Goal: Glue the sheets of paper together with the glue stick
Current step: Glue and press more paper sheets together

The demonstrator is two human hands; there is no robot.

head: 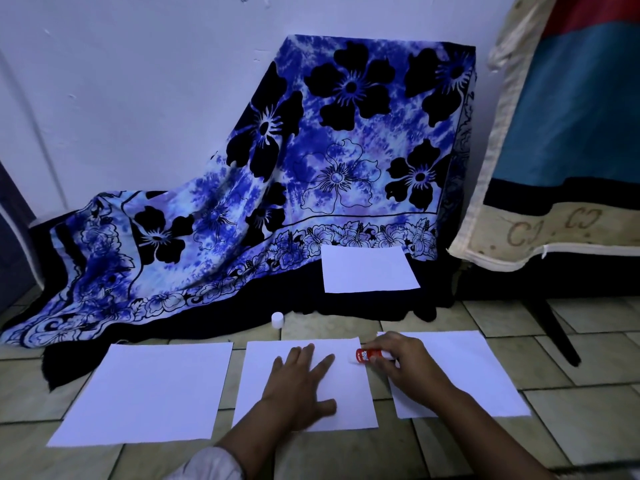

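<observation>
Glue stick [369,355] sat pinched in right hand [401,365] at rt edge of middle sheet [349,386]; left hand [298,379], flat & spread, pinned it. Prob. needed even edge strokes.

1. The right hand [403,363] wraps the rear of the glue stick [367,355]; the label is too blurred to read.
2. The left hand [298,386] covers part of the middle sheet [349,403].
3. The right forearm [485,434] hides a near corner of the right sheet [467,368].
4. Whatever props up the flowered cloth [311,168] is fully covered.
5. The hanging fabric [568,116] runs off the top and right edges.
</observation>
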